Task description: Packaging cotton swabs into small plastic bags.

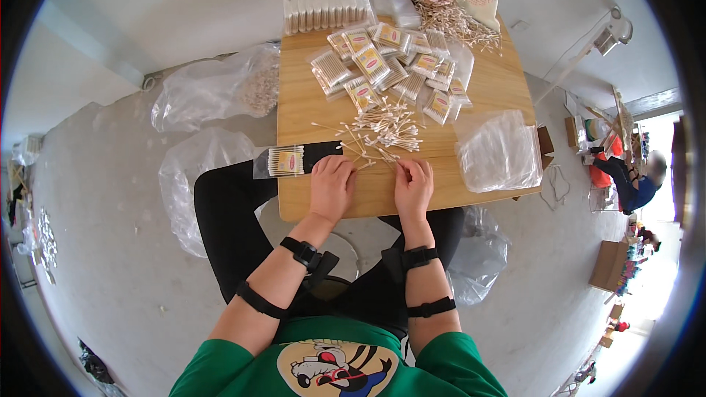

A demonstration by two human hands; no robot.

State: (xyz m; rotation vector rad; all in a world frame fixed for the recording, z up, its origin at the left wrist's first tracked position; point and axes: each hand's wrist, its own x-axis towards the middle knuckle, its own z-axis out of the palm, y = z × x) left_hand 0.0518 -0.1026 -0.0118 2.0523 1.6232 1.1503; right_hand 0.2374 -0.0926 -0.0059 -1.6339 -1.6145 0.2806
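Note:
Near the table's front edge, my left hand (333,185) is closed, its fingers curled down beside the loose cotton swabs. Whatever it may hold is hidden under the fingers. My right hand (414,185) is closed in a pinch on the end of a cotton swab at the near side of the pile. The loose cotton swabs (387,126) lie criss-crossed just beyond both hands. To the left of my left hand, a clear packet of cotton swabs (285,161) with a yellow label rests partly on a black pad (322,151) at the table's left edge.
Many filled swab packets (370,64) are heaped farther back on the wooden table (298,198). Empty clear bags (500,151) lie stacked at the right. More loose swabs (460,24) spill from sacks at the back. Big plastic bags (209,95) stand on the floor.

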